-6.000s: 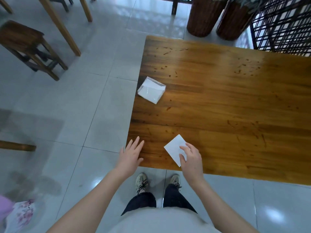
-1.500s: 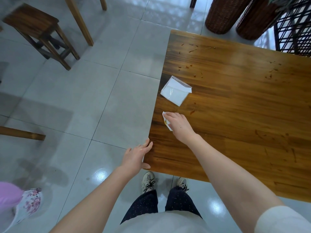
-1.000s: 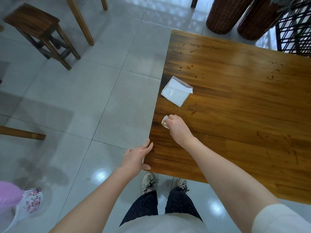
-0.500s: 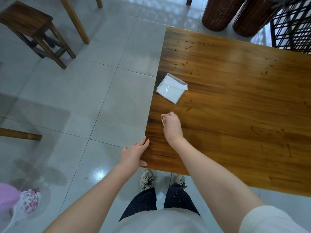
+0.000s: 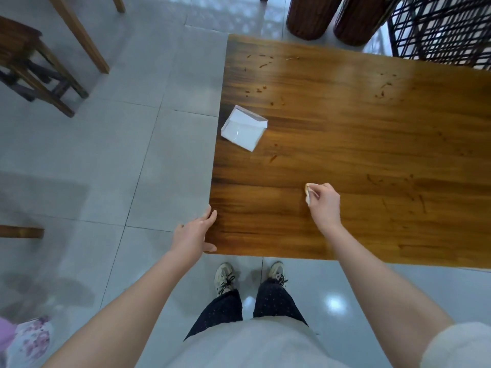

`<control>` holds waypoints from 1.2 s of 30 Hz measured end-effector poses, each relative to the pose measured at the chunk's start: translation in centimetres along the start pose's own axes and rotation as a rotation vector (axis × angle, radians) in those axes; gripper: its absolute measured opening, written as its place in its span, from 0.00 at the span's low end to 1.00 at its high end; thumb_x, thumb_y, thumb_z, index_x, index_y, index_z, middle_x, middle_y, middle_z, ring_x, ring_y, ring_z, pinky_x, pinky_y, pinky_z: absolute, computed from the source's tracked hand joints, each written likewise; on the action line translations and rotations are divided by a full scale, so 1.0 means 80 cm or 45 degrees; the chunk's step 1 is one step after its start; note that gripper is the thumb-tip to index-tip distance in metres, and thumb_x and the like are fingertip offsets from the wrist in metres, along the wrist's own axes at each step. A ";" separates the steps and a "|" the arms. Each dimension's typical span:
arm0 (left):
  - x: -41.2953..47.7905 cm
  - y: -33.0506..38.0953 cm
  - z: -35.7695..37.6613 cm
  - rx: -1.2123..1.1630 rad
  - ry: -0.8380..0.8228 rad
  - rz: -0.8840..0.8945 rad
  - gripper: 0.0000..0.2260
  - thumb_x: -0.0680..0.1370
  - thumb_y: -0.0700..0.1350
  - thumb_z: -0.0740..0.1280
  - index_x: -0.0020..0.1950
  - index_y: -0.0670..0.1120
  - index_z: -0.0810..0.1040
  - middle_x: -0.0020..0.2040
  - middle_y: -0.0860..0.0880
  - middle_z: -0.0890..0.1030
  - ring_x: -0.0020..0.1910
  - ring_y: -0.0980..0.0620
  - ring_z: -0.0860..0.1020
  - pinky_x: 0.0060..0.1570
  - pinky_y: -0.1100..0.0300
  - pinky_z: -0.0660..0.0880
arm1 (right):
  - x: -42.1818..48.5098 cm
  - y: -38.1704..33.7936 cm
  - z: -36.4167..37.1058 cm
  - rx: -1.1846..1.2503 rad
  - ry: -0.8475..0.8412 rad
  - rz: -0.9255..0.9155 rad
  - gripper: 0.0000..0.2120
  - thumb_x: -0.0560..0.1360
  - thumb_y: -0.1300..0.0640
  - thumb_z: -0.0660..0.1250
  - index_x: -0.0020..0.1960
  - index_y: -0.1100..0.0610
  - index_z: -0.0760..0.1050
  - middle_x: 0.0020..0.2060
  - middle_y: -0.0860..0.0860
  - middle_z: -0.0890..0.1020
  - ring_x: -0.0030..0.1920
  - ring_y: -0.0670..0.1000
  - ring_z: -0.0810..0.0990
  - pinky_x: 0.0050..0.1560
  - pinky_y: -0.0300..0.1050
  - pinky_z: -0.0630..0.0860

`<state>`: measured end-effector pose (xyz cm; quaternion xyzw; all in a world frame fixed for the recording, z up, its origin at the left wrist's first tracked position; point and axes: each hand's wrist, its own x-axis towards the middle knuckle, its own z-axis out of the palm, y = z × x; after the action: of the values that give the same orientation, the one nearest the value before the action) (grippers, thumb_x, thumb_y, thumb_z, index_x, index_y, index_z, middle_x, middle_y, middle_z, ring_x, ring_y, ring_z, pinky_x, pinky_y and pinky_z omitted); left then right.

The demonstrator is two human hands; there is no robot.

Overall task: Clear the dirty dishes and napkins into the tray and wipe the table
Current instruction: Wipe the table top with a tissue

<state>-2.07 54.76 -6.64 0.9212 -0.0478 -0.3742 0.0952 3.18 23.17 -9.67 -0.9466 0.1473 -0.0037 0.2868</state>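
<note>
No readable text, label, brand, number or sign showing anywhere. White folded packet [image 5: 243, 128] lying at left edge of worktop [image 5: 372, 134], showing plain unmarked faces. Floral fabric [image 5: 32, 341] on floor showing pattern only, no lettering. Shoes [image 5: 224, 277] too small for any mark to be made out.

Wooden table [image 5: 372, 134]: white packet [image 5: 243, 128], scattered crumbs [image 5: 273, 158].

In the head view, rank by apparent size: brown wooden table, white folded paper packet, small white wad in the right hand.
1. Brown wooden table, by far largest.
2. White folded paper packet.
3. Small white wad; the right hand hides most of it.
</note>
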 end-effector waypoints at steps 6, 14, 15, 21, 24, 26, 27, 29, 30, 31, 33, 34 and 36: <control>0.000 -0.003 0.004 0.030 0.053 0.033 0.40 0.75 0.52 0.71 0.79 0.55 0.49 0.79 0.58 0.48 0.74 0.50 0.63 0.68 0.49 0.65 | -0.055 0.056 -0.030 0.121 0.221 0.326 0.10 0.77 0.61 0.66 0.57 0.60 0.81 0.44 0.48 0.77 0.45 0.47 0.77 0.48 0.41 0.74; 0.002 -0.005 0.014 0.113 0.104 0.049 0.41 0.75 0.54 0.71 0.79 0.54 0.48 0.80 0.55 0.48 0.77 0.48 0.55 0.70 0.45 0.61 | -0.138 0.055 -0.016 0.193 0.181 0.491 0.09 0.78 0.64 0.63 0.54 0.62 0.81 0.48 0.56 0.79 0.48 0.54 0.77 0.50 0.45 0.73; 0.002 -0.005 0.013 0.131 0.112 0.053 0.41 0.75 0.54 0.71 0.79 0.53 0.49 0.80 0.54 0.48 0.77 0.48 0.55 0.70 0.45 0.61 | -0.145 0.045 -0.008 0.215 0.174 0.480 0.09 0.78 0.64 0.62 0.52 0.62 0.82 0.47 0.56 0.78 0.47 0.53 0.77 0.48 0.43 0.72; 0.000 -0.001 0.012 0.232 0.162 0.051 0.41 0.75 0.57 0.70 0.79 0.53 0.49 0.80 0.53 0.49 0.77 0.49 0.56 0.69 0.49 0.64 | -0.167 -0.009 0.028 0.238 0.024 0.275 0.10 0.79 0.63 0.61 0.55 0.60 0.80 0.44 0.51 0.76 0.47 0.50 0.74 0.48 0.44 0.72; 0.000 -0.001 0.011 0.248 0.169 0.050 0.41 0.75 0.58 0.69 0.79 0.53 0.48 0.80 0.52 0.48 0.77 0.50 0.55 0.69 0.49 0.63 | -0.172 -0.009 0.031 0.160 -0.063 0.139 0.10 0.80 0.62 0.59 0.54 0.59 0.79 0.44 0.49 0.76 0.46 0.49 0.72 0.45 0.42 0.70; 0.001 0.000 0.008 0.269 0.173 0.065 0.42 0.74 0.57 0.70 0.79 0.53 0.47 0.80 0.52 0.46 0.78 0.49 0.53 0.69 0.49 0.62 | -0.172 -0.003 0.026 0.128 -0.094 0.064 0.10 0.80 0.62 0.59 0.52 0.59 0.79 0.42 0.47 0.74 0.45 0.48 0.71 0.43 0.40 0.65; 0.001 0.001 0.007 0.276 0.174 0.077 0.42 0.74 0.57 0.70 0.79 0.53 0.46 0.80 0.52 0.46 0.78 0.49 0.53 0.69 0.50 0.62 | -0.170 0.001 0.022 0.120 -0.099 0.044 0.10 0.80 0.63 0.59 0.52 0.59 0.79 0.42 0.47 0.73 0.45 0.48 0.71 0.43 0.40 0.64; 0.002 0.001 0.004 0.295 0.167 0.095 0.43 0.74 0.56 0.70 0.79 0.53 0.45 0.80 0.52 0.45 0.78 0.49 0.52 0.69 0.50 0.62 | -0.164 0.011 0.012 0.137 -0.064 0.084 0.10 0.79 0.64 0.60 0.50 0.60 0.80 0.41 0.48 0.74 0.45 0.50 0.72 0.43 0.42 0.66; 0.002 0.001 0.003 0.301 0.160 0.099 0.43 0.74 0.57 0.70 0.79 0.53 0.45 0.80 0.52 0.45 0.78 0.49 0.52 0.69 0.50 0.62 | -0.160 0.017 0.006 0.162 -0.020 0.143 0.10 0.79 0.65 0.60 0.49 0.61 0.80 0.41 0.49 0.74 0.45 0.52 0.74 0.45 0.45 0.69; 0.003 0.001 0.002 0.299 0.152 0.102 0.43 0.74 0.57 0.70 0.79 0.53 0.45 0.80 0.52 0.45 0.78 0.49 0.52 0.70 0.50 0.62 | -0.155 0.024 -0.001 0.189 0.036 0.209 0.09 0.78 0.66 0.61 0.48 0.62 0.80 0.41 0.50 0.75 0.46 0.54 0.75 0.46 0.48 0.72; 0.004 0.001 0.002 0.295 0.136 0.106 0.44 0.74 0.56 0.71 0.79 0.53 0.45 0.80 0.52 0.45 0.78 0.49 0.52 0.70 0.50 0.61 | -0.144 0.036 -0.015 0.220 0.141 0.326 0.09 0.78 0.67 0.62 0.50 0.63 0.81 0.42 0.52 0.75 0.47 0.57 0.77 0.50 0.53 0.74; 0.004 0.002 0.001 0.296 0.129 0.113 0.44 0.74 0.56 0.71 0.79 0.53 0.45 0.80 0.51 0.44 0.78 0.48 0.52 0.71 0.50 0.60 | -0.138 0.040 -0.021 0.225 0.180 0.374 0.09 0.78 0.66 0.62 0.51 0.62 0.81 0.43 0.53 0.76 0.47 0.58 0.78 0.51 0.54 0.74; 0.005 0.005 -0.001 0.285 0.118 0.130 0.44 0.74 0.56 0.71 0.79 0.53 0.44 0.80 0.51 0.44 0.78 0.48 0.52 0.71 0.50 0.60 | -0.126 0.042 -0.029 0.229 0.231 0.431 0.09 0.78 0.65 0.63 0.53 0.61 0.81 0.45 0.55 0.77 0.48 0.57 0.78 0.51 0.51 0.74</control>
<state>-1.75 54.36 -6.77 0.9388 -0.1318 -0.3180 0.0128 -7.61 22.11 -8.81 -0.8748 0.3284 -0.0539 0.3522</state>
